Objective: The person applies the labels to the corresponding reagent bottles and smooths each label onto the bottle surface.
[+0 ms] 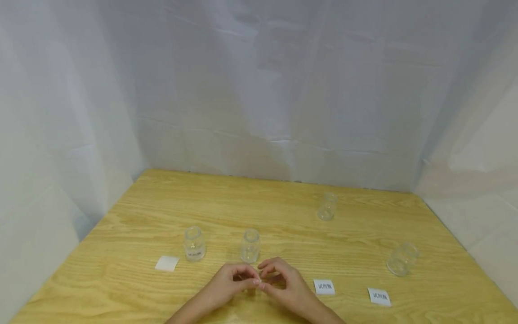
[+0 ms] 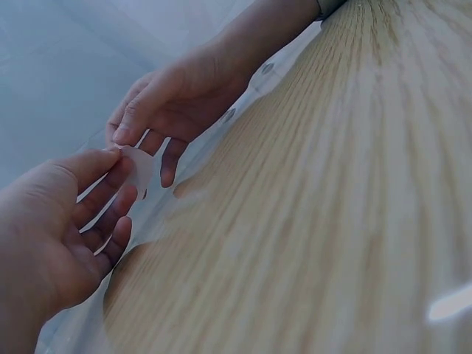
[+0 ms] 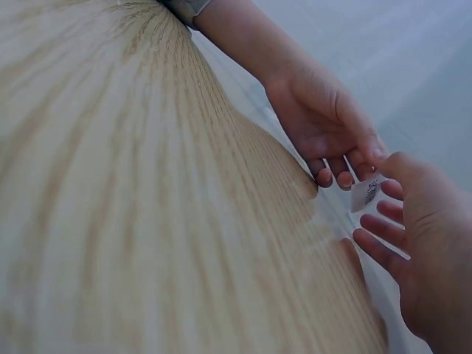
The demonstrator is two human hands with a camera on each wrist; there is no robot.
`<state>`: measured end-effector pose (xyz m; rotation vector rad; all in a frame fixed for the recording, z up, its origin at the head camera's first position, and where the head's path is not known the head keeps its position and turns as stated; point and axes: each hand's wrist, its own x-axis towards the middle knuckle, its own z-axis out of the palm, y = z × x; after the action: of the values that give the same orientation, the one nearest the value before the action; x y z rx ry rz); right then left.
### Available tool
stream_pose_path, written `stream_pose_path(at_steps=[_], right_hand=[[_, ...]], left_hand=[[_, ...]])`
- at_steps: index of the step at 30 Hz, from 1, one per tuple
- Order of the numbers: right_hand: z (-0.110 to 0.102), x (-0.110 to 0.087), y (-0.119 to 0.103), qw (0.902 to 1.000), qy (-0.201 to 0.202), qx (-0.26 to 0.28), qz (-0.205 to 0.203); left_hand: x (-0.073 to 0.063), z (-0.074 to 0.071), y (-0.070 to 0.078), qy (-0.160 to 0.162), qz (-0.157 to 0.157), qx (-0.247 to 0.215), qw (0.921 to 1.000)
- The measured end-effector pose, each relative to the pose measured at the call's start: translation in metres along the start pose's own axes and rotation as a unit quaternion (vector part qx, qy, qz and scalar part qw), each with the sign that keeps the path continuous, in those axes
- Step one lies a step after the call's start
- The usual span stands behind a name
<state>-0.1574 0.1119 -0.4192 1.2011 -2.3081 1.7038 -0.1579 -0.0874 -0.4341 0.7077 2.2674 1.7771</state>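
Note:
Low at the front of the table in the head view, my left hand [image 1: 228,282] and right hand [image 1: 289,288] meet fingertip to fingertip. Between them is a small white paper label [image 3: 365,194] with dark printed characters, seen in the right wrist view. Its plain white side [image 2: 140,171] faces the left wrist camera. Thumb and forefinger of each hand pinch it at its upper edge. The other fingers are loosely bent around it. Just beyond the hands stands a clear glass bottle [image 1: 250,246]. Another glass bottle [image 1: 194,245], bearing a printed label, stands left of that one.
A blank-looking white label [image 1: 166,263] lies at the left. Two printed labels [image 1: 324,286] [image 1: 379,297] lie right of the hands. More clear glass bottles stand at the back [image 1: 327,207] and right [image 1: 402,259]. White sheeting [image 1: 263,90] surrounds the wooden table [image 1: 243,193].

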Motion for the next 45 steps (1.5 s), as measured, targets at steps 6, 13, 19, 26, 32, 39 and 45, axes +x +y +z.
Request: stream_pose_path(at_steps=[6, 13, 19, 26, 32, 39, 45], right_hand=[[-0.001, 0.0, -0.001, 0.9998, 0.012, -0.004, -0.017], [-0.001, 0.001, -0.002, 0.999, 0.041, -0.014, -0.011], [-0.001, 0.001, -0.003, 0.997, 0.074, -0.025, -0.002], [-0.001, 0.002, -0.005, 0.9956, 0.088, -0.017, 0.027], [-0.001, 0.002, -0.004, 0.9941, 0.097, -0.002, 0.047], [-0.001, 0.003, -0.004, 0.9922, 0.112, 0.007, 0.055], [-0.001, 0.004, -0.007, 0.9822, 0.15, 0.014, 0.112]], left_hand=[[0.0, 0.001, 0.001, 0.013, 0.021, -0.003, 0.9997], [0.0, 0.001, 0.001, 0.037, 0.028, 0.014, 0.9988], [0.0, -0.001, 0.001, 0.056, 0.005, 0.009, 0.9984], [0.0, -0.006, 0.001, 0.088, -0.012, 0.01, 0.996], [-0.003, -0.011, 0.0, 0.11, -0.03, 0.038, 0.9927], [-0.008, -0.021, 0.001, 0.124, -0.061, 0.055, 0.9889], [-0.012, -0.034, 0.005, 0.124, -0.08, 0.045, 0.9881]])
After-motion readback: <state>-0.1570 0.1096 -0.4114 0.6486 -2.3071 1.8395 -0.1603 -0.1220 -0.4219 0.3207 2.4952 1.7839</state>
